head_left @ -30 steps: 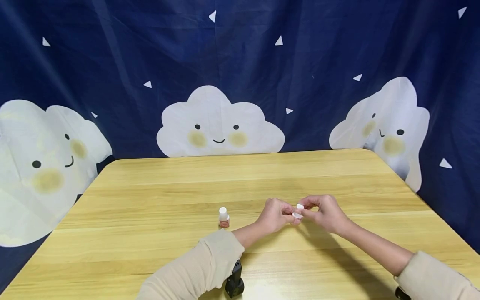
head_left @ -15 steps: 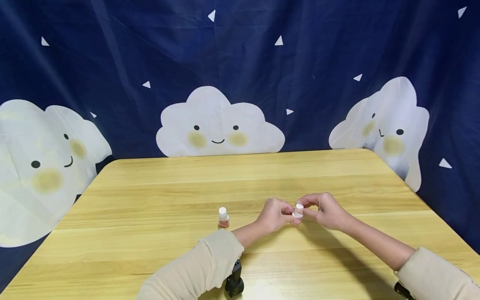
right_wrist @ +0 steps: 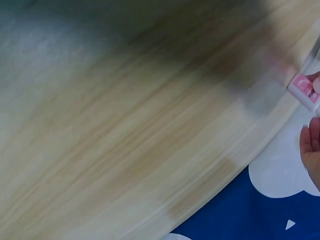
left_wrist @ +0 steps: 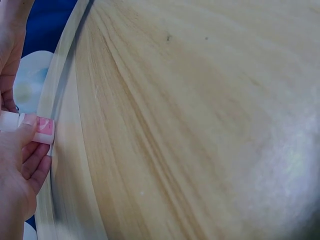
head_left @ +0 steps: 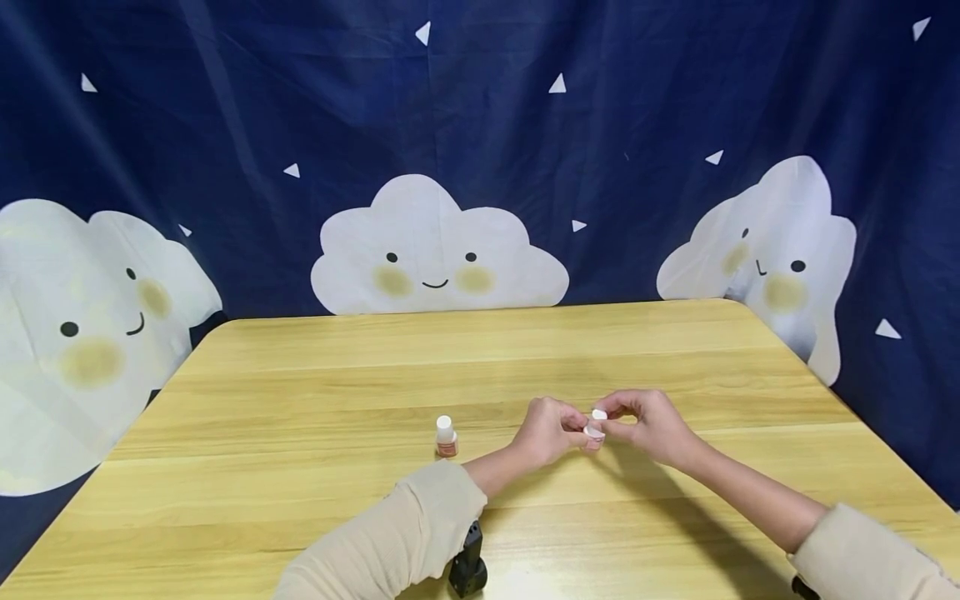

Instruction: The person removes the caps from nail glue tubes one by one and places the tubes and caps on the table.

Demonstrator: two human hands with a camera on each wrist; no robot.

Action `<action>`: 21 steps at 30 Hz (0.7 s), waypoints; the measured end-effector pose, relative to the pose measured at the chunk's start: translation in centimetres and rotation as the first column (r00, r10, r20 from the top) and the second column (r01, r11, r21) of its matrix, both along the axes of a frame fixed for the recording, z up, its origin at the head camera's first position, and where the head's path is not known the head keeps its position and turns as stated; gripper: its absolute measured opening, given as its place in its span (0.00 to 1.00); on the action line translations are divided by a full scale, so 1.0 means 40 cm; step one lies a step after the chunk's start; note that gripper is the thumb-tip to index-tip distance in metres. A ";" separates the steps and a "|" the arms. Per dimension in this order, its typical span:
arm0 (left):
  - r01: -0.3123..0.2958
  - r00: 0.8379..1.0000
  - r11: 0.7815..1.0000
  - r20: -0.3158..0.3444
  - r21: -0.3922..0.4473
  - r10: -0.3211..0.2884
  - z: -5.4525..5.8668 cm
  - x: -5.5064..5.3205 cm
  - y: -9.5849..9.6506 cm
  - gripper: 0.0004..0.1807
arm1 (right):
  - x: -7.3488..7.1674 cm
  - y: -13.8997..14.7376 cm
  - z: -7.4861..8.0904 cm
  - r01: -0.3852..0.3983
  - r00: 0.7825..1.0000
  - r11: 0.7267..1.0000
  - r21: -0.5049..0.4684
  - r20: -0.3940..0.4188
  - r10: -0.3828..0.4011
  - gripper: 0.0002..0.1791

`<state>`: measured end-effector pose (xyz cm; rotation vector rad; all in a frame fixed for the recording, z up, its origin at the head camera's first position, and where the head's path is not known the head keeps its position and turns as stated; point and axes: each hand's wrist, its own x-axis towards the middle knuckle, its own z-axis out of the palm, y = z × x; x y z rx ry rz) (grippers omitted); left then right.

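Observation:
My left hand [head_left: 551,431] grips a small white bottle [head_left: 593,437] with a pink label, thumb on one side and fingers on the other. From the right, my right hand [head_left: 648,427] pinches the bottle's white cap [head_left: 599,414] between thumb and fingers. In the left wrist view the bottle [left_wrist: 45,130] lies sideways across the picture, its base past the left thumb. The right wrist view catches the labelled end of the bottle [right_wrist: 304,90] at its edge, with part of the right hand [right_wrist: 312,152] below. Fingers hide much of the bottle's neck.
A second small bottle [head_left: 446,438], white-capped with a reddish label, stands upright on the wooden table [head_left: 337,383], left of the hands. A black device [head_left: 468,562] sits under the left sleeve. Behind the table hangs a dark blue cloth [head_left: 495,100] with clouds.
My right hand rises slightly at the cap, then lowers again, its fingers shifting around it. The left hand keeps the bottle in nearly the same place. The other bottle stays put.

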<state>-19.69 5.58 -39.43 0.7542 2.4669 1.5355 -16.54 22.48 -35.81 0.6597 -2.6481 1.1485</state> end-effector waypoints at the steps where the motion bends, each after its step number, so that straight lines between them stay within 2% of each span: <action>1: -0.003 1.000 1.000 -0.007 -0.009 0.003 0.000 0.001 -0.001 0.07 | 0.001 -0.003 -0.002 0.011 1.000 1.000 -0.008 -0.011 -0.011 0.02; 7: -0.016 1.000 0.999 -0.019 -0.033 0.015 0.001 0.004 0.000 0.06 | 0.006 -0.019 -0.008 0.090 0.995 0.995 -0.038 -0.046 -0.092 0.03; 13: -0.017 1.000 1.000 -0.022 0.000 0.017 0.003 0.006 0.001 0.06 | 0.012 -0.033 -0.001 0.192 0.981 0.980 -0.044 -0.023 -0.193 0.04; 21: -0.020 1.000 1.000 -0.014 -0.016 0.020 0.004 0.008 0.002 0.06 | 0.020 -0.043 0.000 0.225 0.974 0.974 -0.036 -0.031 -0.226 0.04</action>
